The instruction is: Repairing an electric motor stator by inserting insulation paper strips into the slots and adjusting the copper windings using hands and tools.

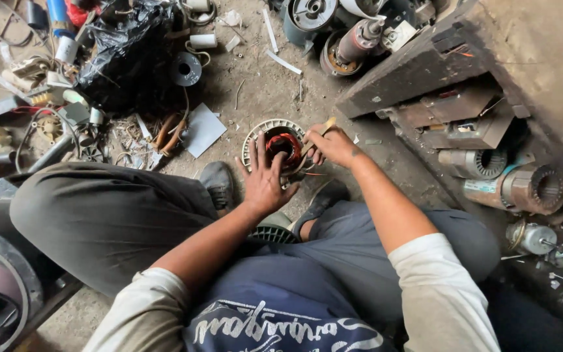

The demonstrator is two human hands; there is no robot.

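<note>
A round finned motor stator [263,132] with red-copper windings in its bore stands on the dirt floor between my feet. My left hand [265,179] lies flat on its near rim, fingers spread, steadying it. My right hand [332,143] is at the right rim, closed on a thin stick-like tool whose pale end [328,123] pokes up past the knuckles. The tool's tip is hidden behind my fingers, by the windings.
Dark shoes [217,183] flank the stator. A black plastic bag [125,52], wire spools and scrap crowd the upper left. A grey sheet [202,130] lies on the floor. A wooden bench [425,62] and several motor housings [522,189] stand to the right.
</note>
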